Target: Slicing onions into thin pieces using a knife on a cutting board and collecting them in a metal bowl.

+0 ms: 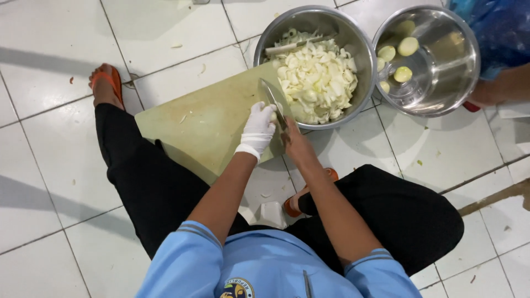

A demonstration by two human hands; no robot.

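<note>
White glove (258, 128), pale green board (204, 124), white onion (317, 80)

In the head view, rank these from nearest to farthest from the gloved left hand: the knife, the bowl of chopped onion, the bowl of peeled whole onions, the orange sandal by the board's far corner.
1. Knife: right beside the left hand.
2. Bowl of chopped onion: just beyond the hand, to the right.
3. Bowl of peeled whole onions and orange sandal: far right and far left; too close to call.

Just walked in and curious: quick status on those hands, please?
Left hand, white glove, pins an onion piece on the cutting board. Right hand grips the knife, blade down beside the glove. Bowl of chopped onion touches the board's far edge.
</note>
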